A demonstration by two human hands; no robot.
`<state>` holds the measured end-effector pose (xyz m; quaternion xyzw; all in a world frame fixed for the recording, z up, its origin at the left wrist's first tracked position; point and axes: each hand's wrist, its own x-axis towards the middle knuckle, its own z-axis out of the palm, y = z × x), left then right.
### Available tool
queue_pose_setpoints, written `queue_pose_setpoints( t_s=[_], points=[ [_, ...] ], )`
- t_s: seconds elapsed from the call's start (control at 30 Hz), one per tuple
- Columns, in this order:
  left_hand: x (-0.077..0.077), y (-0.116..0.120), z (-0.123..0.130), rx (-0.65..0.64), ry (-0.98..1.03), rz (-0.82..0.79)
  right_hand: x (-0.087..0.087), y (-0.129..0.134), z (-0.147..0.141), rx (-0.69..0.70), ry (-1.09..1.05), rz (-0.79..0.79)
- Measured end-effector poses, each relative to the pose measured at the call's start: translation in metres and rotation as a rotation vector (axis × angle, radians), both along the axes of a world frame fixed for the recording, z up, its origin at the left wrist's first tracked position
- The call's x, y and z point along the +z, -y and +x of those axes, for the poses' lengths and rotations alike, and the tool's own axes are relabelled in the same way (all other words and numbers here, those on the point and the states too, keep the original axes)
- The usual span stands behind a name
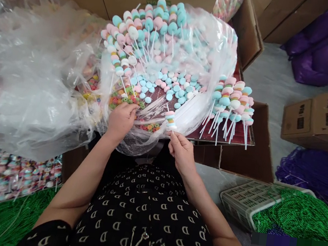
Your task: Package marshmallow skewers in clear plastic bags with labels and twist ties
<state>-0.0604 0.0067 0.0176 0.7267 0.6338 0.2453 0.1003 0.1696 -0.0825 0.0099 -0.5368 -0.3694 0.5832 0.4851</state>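
Both forearms reach forward from the bottom of the frame. The right hand [181, 154] is closed to a thumb-and-forefinger pinch on a white-stick skewer of stacked pink, blue and white candy discs [169, 120], centre frame. The left hand [121, 120] is half-open, fingers curled, pressing a clear plastic bag [38, 81] — more skewers heaped upper middle [146, 35].

Bright, even light (glare on the plastic bag [32, 80]).
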Motion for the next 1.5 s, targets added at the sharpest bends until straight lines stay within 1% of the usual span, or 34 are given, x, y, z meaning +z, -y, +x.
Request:
queue_pose_setpoints(
  t_s=[0.13,0.23,0.3,0.4,0.57,0.67,0.73,0.8,0.83,0.9,0.97,1.03,1.1,1.2,1.33,1.4,1.5],
  points=[
    [0.000,-0.016,0.020,0.024,-0.185,-0.123,0.000,0.001,-0.005,0.025,0.006,0.005],
    [-0.001,-0.027,0.029,0.043,-0.218,-0.143,-0.002,0.003,-0.007,0.046,0.019,0.018],
    [0.000,-0.029,0.030,0.043,-0.224,-0.156,-0.004,0.005,-0.007,0.059,0.022,0.016],
    [0.004,-0.028,0.028,0.030,-0.245,-0.206,-0.007,0.007,-0.007,0.071,0.022,0.012],
    [0.012,-0.021,0.024,-0.044,-0.260,-0.243,-0.008,0.006,-0.009,0.085,0.027,0.015],
    [0.011,-0.020,0.022,-0.053,-0.260,-0.257,-0.007,0.006,-0.011,0.093,0.024,0.018],
    [0.009,-0.019,0.020,-0.037,-0.223,-0.252,-0.005,0.006,-0.011,0.098,0.025,0.021],
    [0.004,-0.018,0.015,-0.010,-0.121,-0.213,-0.003,0.006,-0.012,0.097,0.028,0.029],
    [0.002,-0.017,0.012,0.001,-0.034,-0.187,-0.002,0.007,-0.012,0.097,0.029,0.033],
    [-0.004,-0.015,0.008,0.016,0.241,-0.161,0.001,0.006,-0.014,0.122,0.026,0.034],
    [-0.008,-0.013,0.006,0.025,0.609,-0.214,0.004,0.006,-0.018,0.183,0.027,0.026],
    [-0.009,-0.010,0.007,0.034,0.936,-0.317,0.008,0.005,-0.023,0.240,0.045,0.022],
    [-0.008,-0.008,0.011,0.041,1.134,-0.397,0.010,0.004,-0.027,0.254,0.070,0.028],
    [-0.004,-0.004,0.017,0.044,1.288,-0.418,0.010,0.003,-0.031,0.240,0.084,0.032],
    [-0.005,0.001,0.025,0.002,1.413,-0.366,0.010,0.003,-0.030,0.226,0.078,0.023],
    [-0.008,0.002,0.029,-0.022,1.430,-0.312,0.010,0.004,-0.028,0.223,0.082,0.011],
    [-0.012,0.003,0.034,-0.026,1.381,-0.216,0.009,0.004,-0.025,0.227,0.100,0.001]
  ],
)
